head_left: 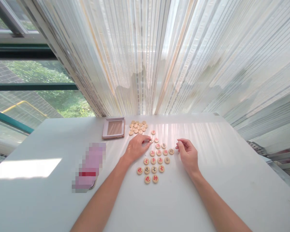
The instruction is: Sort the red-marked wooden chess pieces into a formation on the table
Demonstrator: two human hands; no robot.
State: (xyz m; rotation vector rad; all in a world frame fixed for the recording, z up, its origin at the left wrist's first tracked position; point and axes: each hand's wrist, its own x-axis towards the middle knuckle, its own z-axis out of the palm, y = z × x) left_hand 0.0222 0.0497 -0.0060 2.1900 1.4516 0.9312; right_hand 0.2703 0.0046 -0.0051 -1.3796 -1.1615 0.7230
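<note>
Between the thumb and forefinger of my left hand (138, 146) is a Chinese chess piece (151, 140), pinched at the far end of a group laid out face up. My right hand (188, 155) rests to the right of that group, its fingers curled in and closed; I see nothing in them. Closest to it lies a black-marked piece (171, 151). The group holds several round wooden pieces in uneven rows, some with red characters, such as the red general (155, 179) at the near end, others with black, such as a black cannon (147, 170).
Beyond my left hand, several pieces (136, 126) sit clustered with no characters showing. A shallow open box (108, 137) stands left of them. On the left of the white table (222, 193) lies a pinkish, pixelated object (91, 164). A striped curtain (145, 58) hangs behind the table.
</note>
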